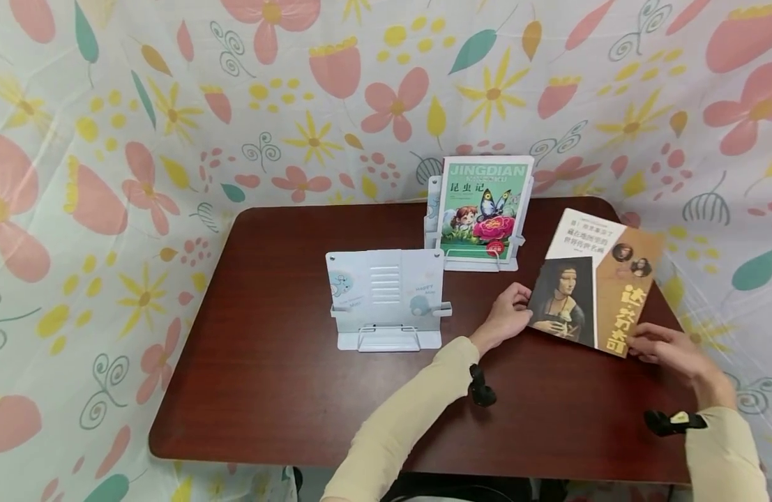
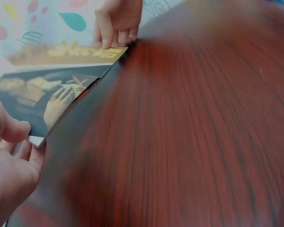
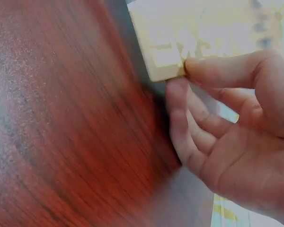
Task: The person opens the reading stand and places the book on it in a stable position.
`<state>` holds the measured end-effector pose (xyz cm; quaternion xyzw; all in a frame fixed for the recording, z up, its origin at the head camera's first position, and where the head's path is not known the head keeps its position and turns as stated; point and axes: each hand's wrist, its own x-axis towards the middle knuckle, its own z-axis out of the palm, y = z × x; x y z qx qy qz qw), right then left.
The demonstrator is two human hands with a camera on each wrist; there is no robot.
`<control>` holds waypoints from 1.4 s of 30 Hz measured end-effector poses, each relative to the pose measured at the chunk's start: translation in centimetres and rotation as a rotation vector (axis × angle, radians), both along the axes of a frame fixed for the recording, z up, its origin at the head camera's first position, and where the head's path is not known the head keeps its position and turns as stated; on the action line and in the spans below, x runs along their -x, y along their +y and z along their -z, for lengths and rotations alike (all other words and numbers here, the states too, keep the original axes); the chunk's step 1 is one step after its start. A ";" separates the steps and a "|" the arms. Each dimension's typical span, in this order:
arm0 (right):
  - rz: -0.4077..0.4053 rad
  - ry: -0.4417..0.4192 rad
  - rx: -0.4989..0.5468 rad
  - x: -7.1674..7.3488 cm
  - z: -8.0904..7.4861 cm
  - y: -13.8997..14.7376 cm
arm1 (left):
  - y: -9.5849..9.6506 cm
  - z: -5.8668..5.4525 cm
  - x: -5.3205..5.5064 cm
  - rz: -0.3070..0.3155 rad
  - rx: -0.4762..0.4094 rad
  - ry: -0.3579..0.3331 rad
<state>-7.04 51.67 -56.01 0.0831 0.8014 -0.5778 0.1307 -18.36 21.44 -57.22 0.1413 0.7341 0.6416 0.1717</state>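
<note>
Both hands hold a book [image 1: 564,293] with a painted portrait and an orange-brown panel on its cover, over the table's right side. My left hand [image 1: 506,317] pinches its left edge, thumb on the cover and fingers beneath, as the left wrist view shows. At the lower right corner my right hand [image 1: 671,352] pinches the book [image 3: 175,52] between thumb and fingers. Left of the hands stands a white book stand [image 1: 388,293] with side clips and a wire front rest. Behind it, a green-covered book [image 1: 486,209] leans upright on a second white stand [image 1: 432,209].
The dark red-brown table [image 1: 254,362] has rounded corners. A flower-patterned cloth [image 1: 191,90] hangs behind it and along its sides. Black bands with small devices [image 1: 482,385] sit on both wrists.
</note>
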 end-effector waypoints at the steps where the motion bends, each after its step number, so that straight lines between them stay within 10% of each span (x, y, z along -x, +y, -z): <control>1: -0.013 0.033 0.007 0.0 0.1 -0.1 | -0.3 0.1 0.1 0.011 0.004 0.037; 6: -0.024 0.199 0.113 -0.1 0.4 -0.5 | -1.5 0.3 0.6 0.047 0.077 0.212; 14: 0.142 0.383 -0.167 -0.2 -0.3 -2.7 | -3.8 -0.9 1.1 0.128 0.134 0.363; 23: 0.167 0.560 -0.141 0.9 -2.1 -6.2 | -8.2 -3.4 2.1 0.161 0.215 0.601; 42: 0.084 0.562 -0.256 6.0 -6.1 -14.0 | -17.4 -9.5 4.6 0.034 0.235 0.739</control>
